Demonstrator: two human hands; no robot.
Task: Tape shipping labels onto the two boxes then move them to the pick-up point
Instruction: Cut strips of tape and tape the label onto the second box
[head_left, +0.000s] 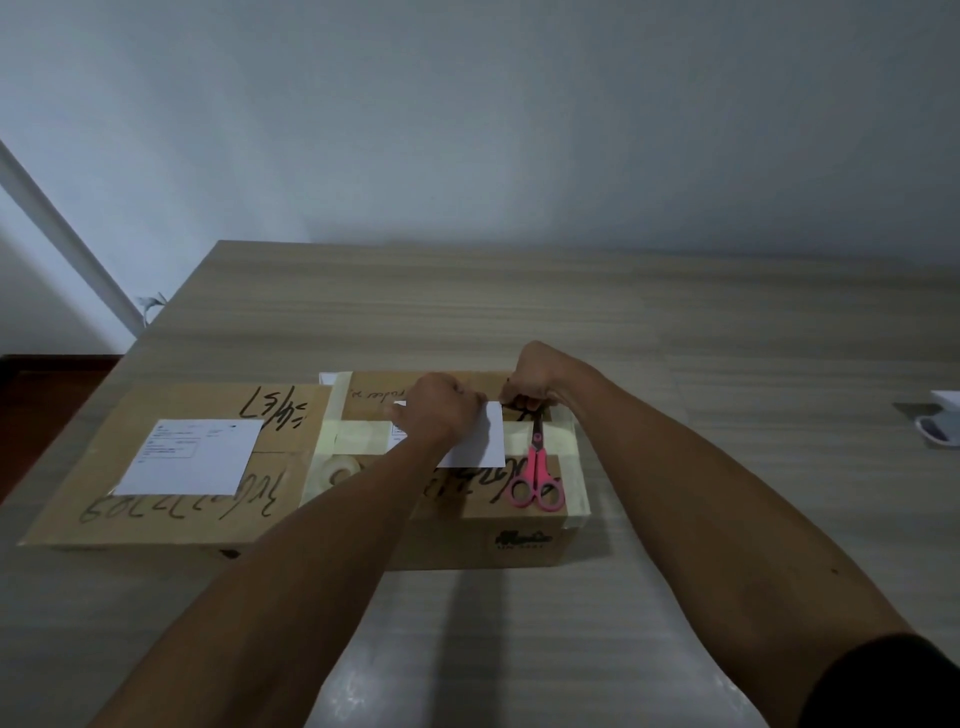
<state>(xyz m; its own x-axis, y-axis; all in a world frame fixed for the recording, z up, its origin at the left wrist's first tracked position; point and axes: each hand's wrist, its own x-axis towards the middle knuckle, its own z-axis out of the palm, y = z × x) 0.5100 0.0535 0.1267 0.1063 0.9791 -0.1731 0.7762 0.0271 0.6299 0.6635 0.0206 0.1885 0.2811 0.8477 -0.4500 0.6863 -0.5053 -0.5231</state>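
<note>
Two cardboard boxes are set side by side on the table (675, 322). The left box (93, 478) carries a label (192, 457), long axis left to right. On the right box (519, 540) a second label (488, 441) is pressed flat by the left hand (441, 410), fingers curled. The right hand (530, 382) pinches something at the label's far right corner, judged tape. Step: taping the second label. Next: tape smoothed down, remaining edges secured. Scissors (537, 467) point far; the tape roll (337, 470) lies on this box, left of the label.
</note>
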